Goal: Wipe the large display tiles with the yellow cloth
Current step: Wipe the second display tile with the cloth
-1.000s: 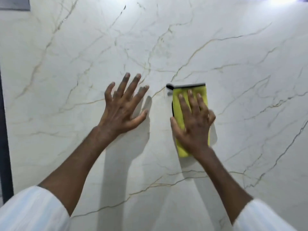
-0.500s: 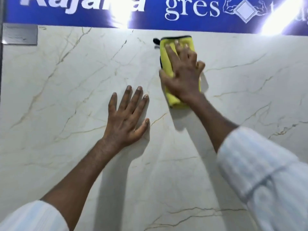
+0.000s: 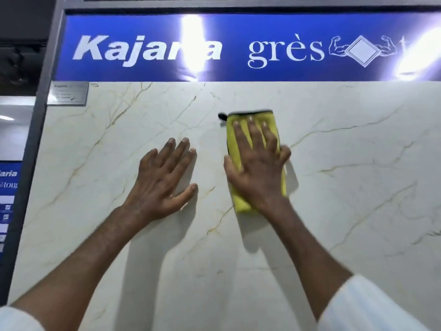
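Wiping looks partway: right hand [image 3: 259, 168] presses yellow cloth [image 3: 242, 201] with straight fingers near twelve o'clock on tile [image 3: 346, 199]; left hand [image 3: 160, 182] lies flat at cloth's nine o'clock. Much looks undone.

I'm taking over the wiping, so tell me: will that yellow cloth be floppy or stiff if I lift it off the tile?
Probably floppy: the yellow cloth looks like soft folded fabric. Likely light, since the flat right hand alone pins it to the upright tile. It may unfold when lifted.
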